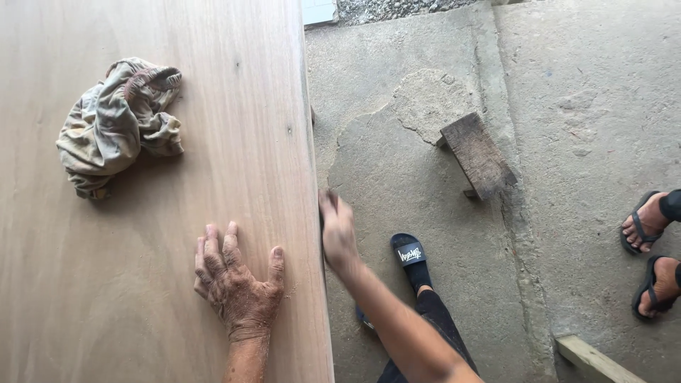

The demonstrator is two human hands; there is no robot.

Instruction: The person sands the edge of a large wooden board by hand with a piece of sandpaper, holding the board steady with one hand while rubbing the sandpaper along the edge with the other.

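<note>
Large wooden panel (142,284) filled the left half of my view, pale brown, smooth, fine dust on the face, grain running away from me. Beyond its right edge (316,213) lay rough concrete floor (567,106), cracked and patched, with a strip of gravel at the top of the view. My left hand (237,284) lay flat on the panel near that edge, fingers spread and pressing down, palm on the wood, holding nothing. My right hand (338,230) was against the panel's edge itself, fingers curled and pressed to the side face; a small dark thing seemed trapped under them, but it was blurred and I could not tell what it was or how tightly I gripped it. One crumpled cloth (117,124), grey-beige and stained, sat on the panel well apart from both hands, up and to the left. The face between cloth and left hand was bare wood. On the floor: one small weathered wooden stool (477,156), standing near the panel's edge but not touching it; one pale timber offcut (592,362) at the lower right corner. My own foot in one black slide sandal (411,259) stood just beside the panel, below my right hand. Two other feet (649,255) in dark strap sandals, another person's, stood at the far right, well apart from me. Open concrete lay between stool, feet and offcut.
</note>
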